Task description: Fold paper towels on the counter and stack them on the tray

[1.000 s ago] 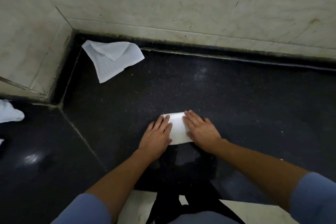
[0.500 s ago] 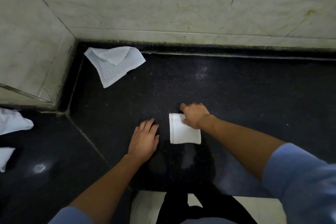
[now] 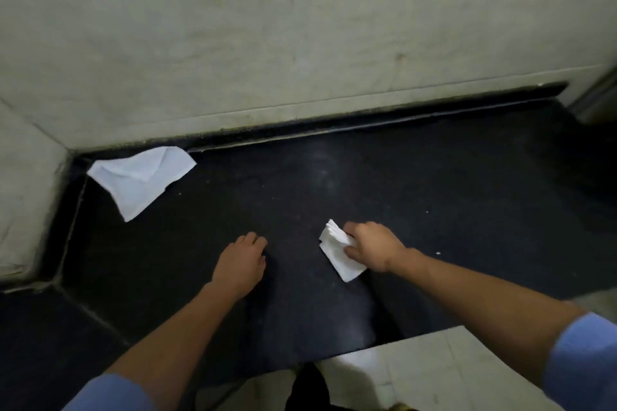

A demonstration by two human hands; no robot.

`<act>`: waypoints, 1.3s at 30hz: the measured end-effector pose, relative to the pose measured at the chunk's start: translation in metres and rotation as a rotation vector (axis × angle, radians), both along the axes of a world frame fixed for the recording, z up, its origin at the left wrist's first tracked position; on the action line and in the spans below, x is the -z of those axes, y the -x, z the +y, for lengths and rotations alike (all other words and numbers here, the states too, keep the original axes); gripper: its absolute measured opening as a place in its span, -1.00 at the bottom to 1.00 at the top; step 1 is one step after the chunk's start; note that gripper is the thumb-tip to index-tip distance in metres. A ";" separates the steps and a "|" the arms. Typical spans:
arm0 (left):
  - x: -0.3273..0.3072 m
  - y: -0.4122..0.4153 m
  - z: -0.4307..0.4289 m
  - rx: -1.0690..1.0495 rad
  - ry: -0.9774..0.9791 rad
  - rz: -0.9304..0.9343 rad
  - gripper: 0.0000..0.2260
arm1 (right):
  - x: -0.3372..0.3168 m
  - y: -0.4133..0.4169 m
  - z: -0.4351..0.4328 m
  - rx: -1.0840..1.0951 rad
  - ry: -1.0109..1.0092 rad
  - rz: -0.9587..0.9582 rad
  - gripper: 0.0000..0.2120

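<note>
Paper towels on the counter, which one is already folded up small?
The folded paper towel that the right hand grips, a compact layered rectangle. The other paper towel lies loose and rumpled at the far left, untouched.

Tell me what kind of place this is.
Probably a kitchen or utility corner: a dark speckled stone counter against a pale tiled wall, a loose paper towel at the back, and a folded paper towel held in the right hand.

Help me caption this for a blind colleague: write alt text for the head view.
The right hand grips a folded paper towel over a dark counter; the left hand, empty, is beside it. A rumpled paper towel lies in the back left corner.
</note>
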State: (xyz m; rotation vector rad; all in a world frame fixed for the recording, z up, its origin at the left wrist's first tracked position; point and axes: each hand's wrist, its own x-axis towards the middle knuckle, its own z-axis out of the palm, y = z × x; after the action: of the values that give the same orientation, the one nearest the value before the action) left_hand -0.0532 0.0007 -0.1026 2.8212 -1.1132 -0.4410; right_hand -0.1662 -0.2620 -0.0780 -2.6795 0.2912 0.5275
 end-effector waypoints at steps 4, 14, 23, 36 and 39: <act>-0.023 0.036 -0.087 0.127 0.035 -0.023 -0.77 | -0.018 0.077 -0.066 0.075 0.155 -0.109 -0.77; -0.069 0.197 -0.303 0.468 0.147 -0.064 -0.77 | -0.075 0.289 -0.223 0.405 0.358 -0.218 -0.74; -0.092 0.265 -0.476 0.712 0.220 -0.090 -0.75 | -0.098 0.394 -0.353 0.639 0.436 -0.246 -0.75; -0.165 0.268 -0.783 0.798 0.434 -0.095 -0.87 | -0.223 0.402 -0.627 0.613 0.641 -0.396 -0.86; -0.185 0.260 -0.826 0.781 0.460 -0.088 -0.85 | -0.248 0.385 -0.682 0.632 0.659 -0.457 -0.87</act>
State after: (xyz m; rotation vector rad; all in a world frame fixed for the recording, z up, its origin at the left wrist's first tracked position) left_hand -0.3129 -0.8250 0.0825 1.9528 -2.0079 -0.0684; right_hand -0.5508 -0.9445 0.1698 -2.9431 1.2885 -0.4454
